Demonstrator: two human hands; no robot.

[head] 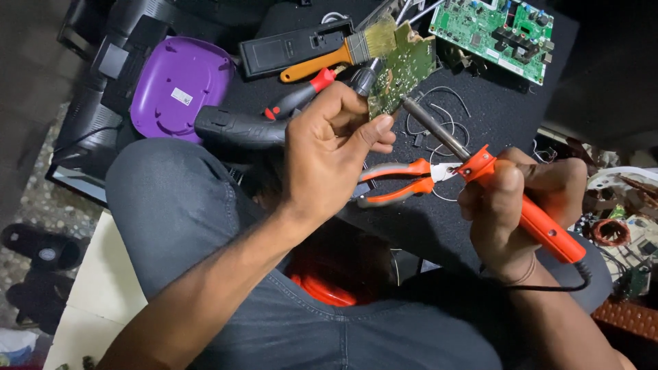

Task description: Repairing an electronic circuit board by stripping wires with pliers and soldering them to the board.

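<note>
1. We hold a small green circuit board point(401, 68) in our left hand point(329, 147). The fingers are closed on its lower edge, with the thumb pressing near the bottom corner, so the board stands up over the dark work mat point(500, 116).

2. Our right hand point(510, 205) is wrapped tight around the orange handle of a soldering iron point(510, 195). Its grey metal tip points up and to the left, and the end sits right at the edge of the board, near our left thumb. We cannot tell if the tip really touches the board.

3. How far along are we? We think the soldering is just in the middle. The board is up and the iron is at it, but we see no smoke and no shiny new blob, so we cannot say any joint is done.

4. The board is between the two hands, held by the left one and just above and left of the right one.

5. Around us lie orange pliers point(397, 181) under the iron, a paint brush point(343, 55) with an orange handle, a red screwdriver point(301, 96), a purple plastic cover point(178, 85), a black remote point(295, 44), thin loose wires point(439, 120) and a bigger green board point(493, 31) at the top.

6. Our knees in grey trousers point(178, 199) are below the mat.
</note>
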